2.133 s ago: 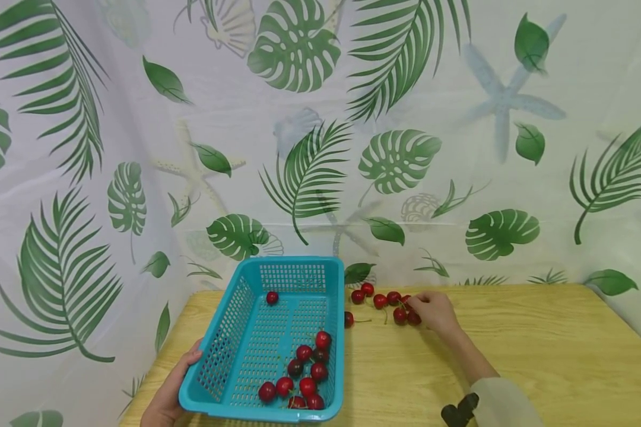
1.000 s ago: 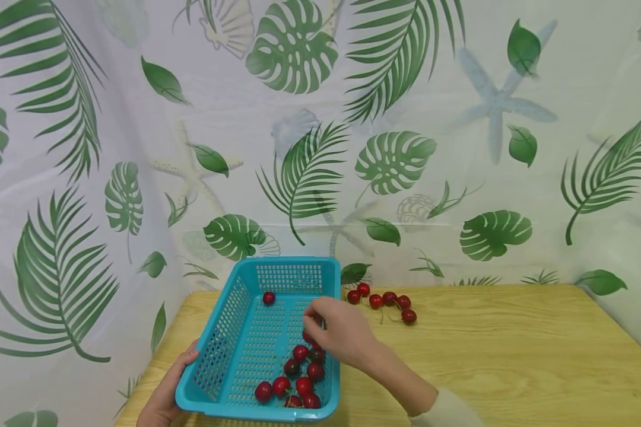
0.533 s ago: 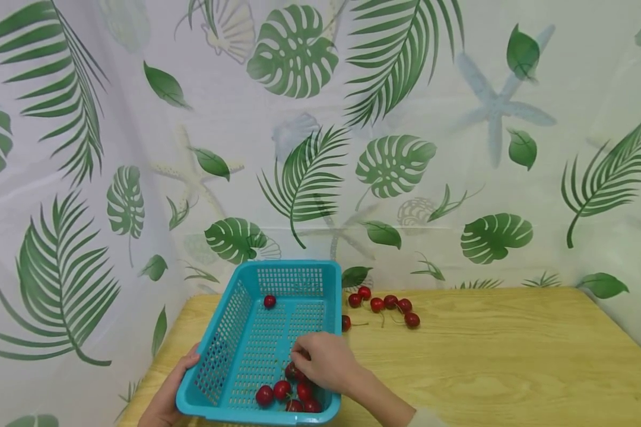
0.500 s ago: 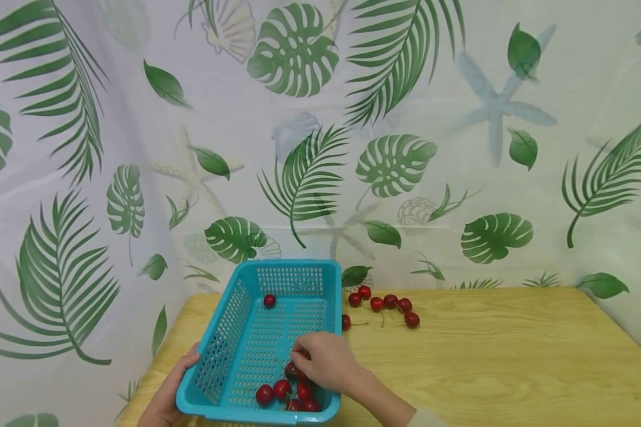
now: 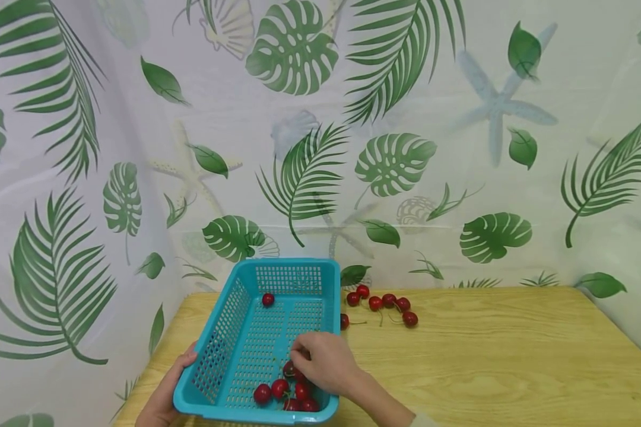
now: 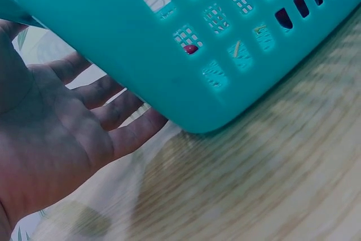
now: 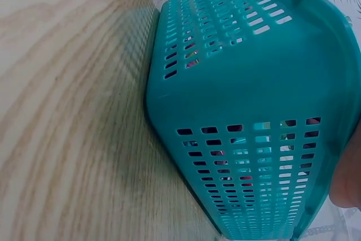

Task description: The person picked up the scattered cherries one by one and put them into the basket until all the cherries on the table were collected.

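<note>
In the head view, we see the right hand (image 5: pixel 328 362) at the lower centre of the frame, lowered inside the blue basket (image 5: pixel 333 308), directly over a cluster of cherries (image 5: pixel 280 388). Its fingers are bent, with a dark cherry (image 5: pixel 290 370) just beneath the fingertips; we cannot tell whether they grasp any fruit, as the hand hides part of the group. The visible remainder of the cluster lies below and to the left of this hand, and a lone cherry (image 5: pixel 268 299) sits well apart, towards the basket's upper left corner. At the lower left, the left hand (image 5: pixel 165 391) touches the basket's outer side; in the left wrist view we note its straight, spread fingers. Right of the basket, a loose row of cherries (image 5: pixel 389 300) lies on the worktop (image 5: pixel 486 356), well apart from both hands.
</note>
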`<control>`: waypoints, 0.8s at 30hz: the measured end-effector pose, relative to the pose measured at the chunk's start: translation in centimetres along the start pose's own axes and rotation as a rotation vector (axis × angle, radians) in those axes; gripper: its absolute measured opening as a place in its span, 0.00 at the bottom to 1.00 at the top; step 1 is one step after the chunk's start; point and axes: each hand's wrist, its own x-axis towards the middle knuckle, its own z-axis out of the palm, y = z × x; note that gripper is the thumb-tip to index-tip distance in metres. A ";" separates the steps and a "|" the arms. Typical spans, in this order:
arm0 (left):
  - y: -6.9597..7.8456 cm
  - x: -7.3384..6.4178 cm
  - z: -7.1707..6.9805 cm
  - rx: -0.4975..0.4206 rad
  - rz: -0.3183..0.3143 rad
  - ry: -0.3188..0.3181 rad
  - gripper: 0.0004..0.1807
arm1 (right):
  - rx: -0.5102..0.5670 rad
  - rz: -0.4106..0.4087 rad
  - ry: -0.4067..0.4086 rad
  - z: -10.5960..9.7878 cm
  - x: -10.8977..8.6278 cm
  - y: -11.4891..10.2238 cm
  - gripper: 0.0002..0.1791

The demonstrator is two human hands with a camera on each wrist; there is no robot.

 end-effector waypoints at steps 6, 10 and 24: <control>0.1 0.1 -0.1 0.007 0.010 -0.015 0.39 | 0.039 0.024 0.018 0.0 -0.1 0.0 0.07; 0.0 0.0 -0.1 -0.002 0.001 -0.027 0.39 | 0.054 0.030 0.027 0.0 -0.1 0.0 0.06; -0.1 -0.1 0.0 -0.001 0.004 -0.024 0.37 | 0.107 0.023 0.060 0.0 -0.3 0.2 0.06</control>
